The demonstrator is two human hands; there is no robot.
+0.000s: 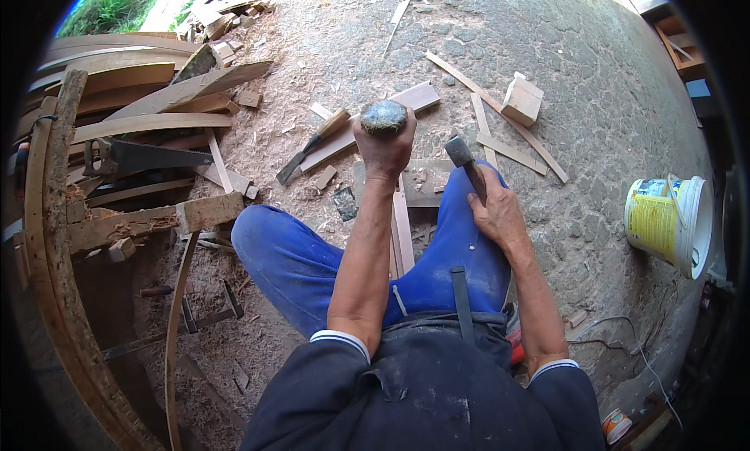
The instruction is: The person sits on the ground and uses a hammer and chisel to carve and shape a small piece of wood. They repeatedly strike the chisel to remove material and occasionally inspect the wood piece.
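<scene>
My left hand (pixel 384 150) is raised in front of me, closed round an upright object with a round, rough, grey-green end (pixel 383 116). The rest of that object is hidden by the fist, so its kind is unclear. Over my right thigh, my right hand (pixel 500 212) grips the wooden handle of a hammer (pixel 459 151), its metal head pointing up and away. Beyond my left hand, a chisel (pixel 312 148) with a wooden handle lies beside a pale wooden board (pixel 418 98). Narrow wooden strips (pixel 401 236) lie between my legs.
Curved planks (pixel 156 123) are piled at the left, with a handsaw (pixel 160 155) on them. A wooden block (pixel 522 101) and long thin strips (pixel 500 107) lie on the stony ground ahead. To the right, a white bucket (pixel 664 220) lies tipped over near a cable (pixel 637 341).
</scene>
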